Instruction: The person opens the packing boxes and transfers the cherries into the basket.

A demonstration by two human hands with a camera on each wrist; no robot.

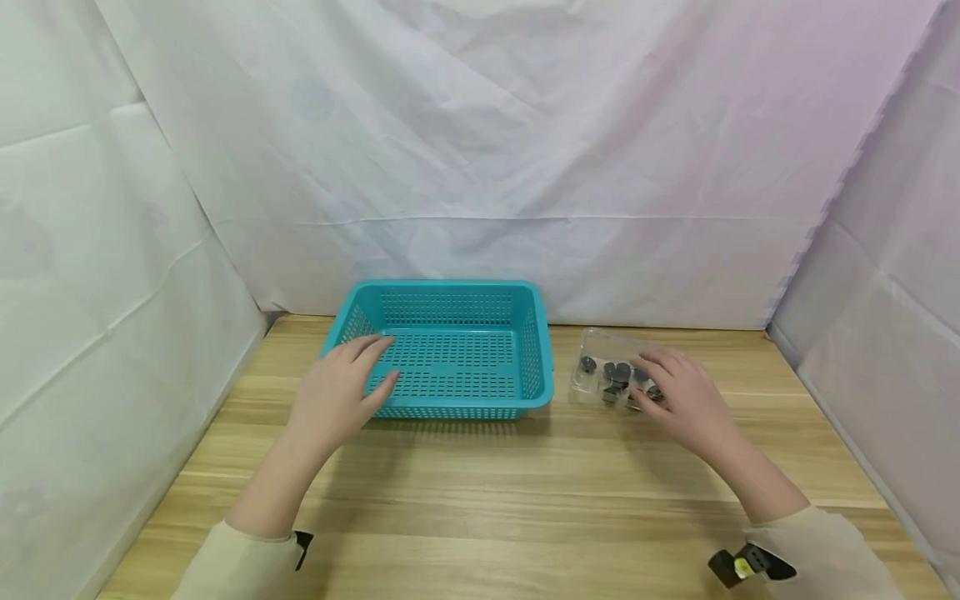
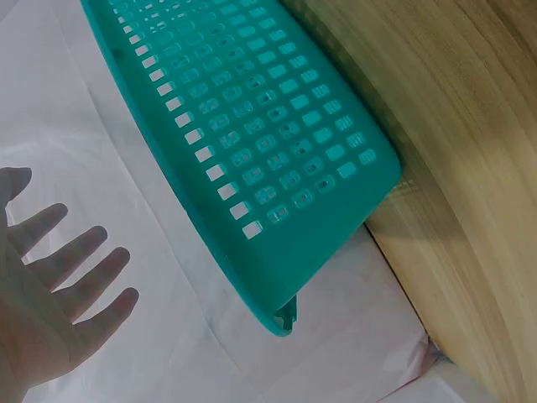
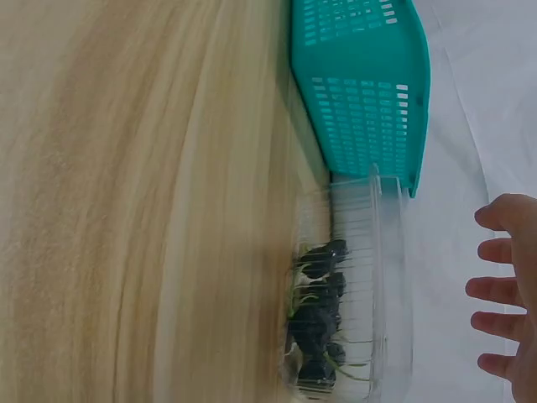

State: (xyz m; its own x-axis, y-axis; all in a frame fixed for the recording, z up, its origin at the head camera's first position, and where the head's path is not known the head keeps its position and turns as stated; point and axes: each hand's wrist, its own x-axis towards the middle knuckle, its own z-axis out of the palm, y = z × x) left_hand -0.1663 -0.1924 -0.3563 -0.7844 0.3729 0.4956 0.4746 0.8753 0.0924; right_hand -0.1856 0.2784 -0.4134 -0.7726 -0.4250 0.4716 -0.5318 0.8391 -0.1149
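A turquoise perforated plastic basket (image 1: pixel 450 403) stands on the table with nothing in it. My left hand (image 1: pixel 341 390) hovers over its left side, fingers spread and loosely bent. In the left wrist view that hand (image 2: pixel 50 294) shows an unfilled palm beside the basket wall (image 2: pixel 243 267). To the basket's right sits a clear plastic box (image 3: pixel 390 277) holding several dark round pieces (image 3: pixel 315 326) with thin green stems, possibly grapes. Above the box's right part is my right hand (image 1: pixel 686 396), relaxed and holding nothing. It hides some of the dark pieces (image 1: pixel 621 372) in the head view.
The wooden table (image 1: pixel 480 500) meets a white cloth backdrop (image 1: pixel 480 167) just behind the basket. More white cloth hangs along the left (image 1: pixel 97 292) and right (image 1: pixel 885 250) sides. Dark straps show at both sleeve cuffs.
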